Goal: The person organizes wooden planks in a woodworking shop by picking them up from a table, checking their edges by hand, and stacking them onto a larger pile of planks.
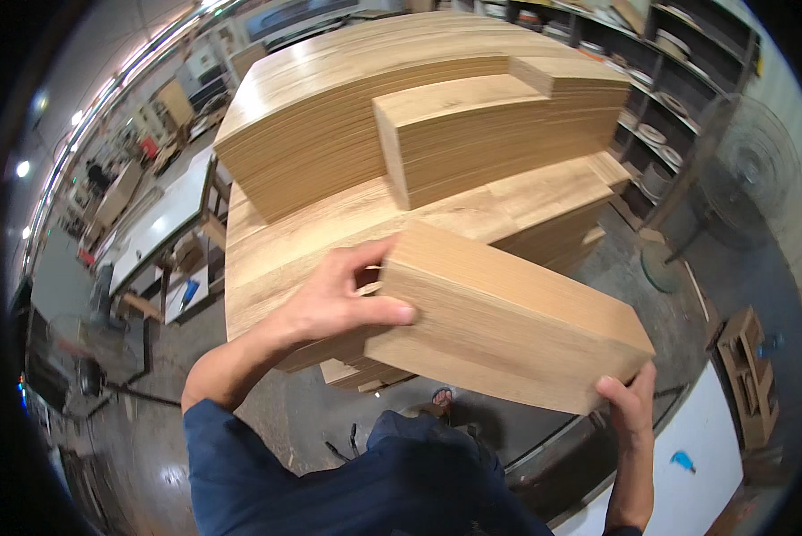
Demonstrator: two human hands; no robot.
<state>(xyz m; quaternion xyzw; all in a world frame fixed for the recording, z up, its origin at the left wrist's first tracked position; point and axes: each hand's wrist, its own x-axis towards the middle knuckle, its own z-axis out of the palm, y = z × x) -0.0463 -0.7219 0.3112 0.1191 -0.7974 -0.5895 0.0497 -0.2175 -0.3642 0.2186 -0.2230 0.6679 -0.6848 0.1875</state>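
A thick stack of light wood-grain boards (508, 335) is held tilted in front of me, its right end lower than its left. My left hand (343, 290) grips the left end, thumb on the near face and fingers behind, partly hidden. At the lower right corner my right hand (631, 397) clasps the other end, thumb on the near face. Just beyond, a short stack of boards (481, 134) rests on a broad wood-grain panel (311, 232). Behind it stands a taller stack of large boards (302, 147).
A white-topped table (705, 438) with a blue tool (683, 461) on it is at my lower right. A standing fan (745, 165) and shelves (678, 107) are on the right. Another white workbench (164, 219) stands at left, and a second fan (88, 371) is below it.
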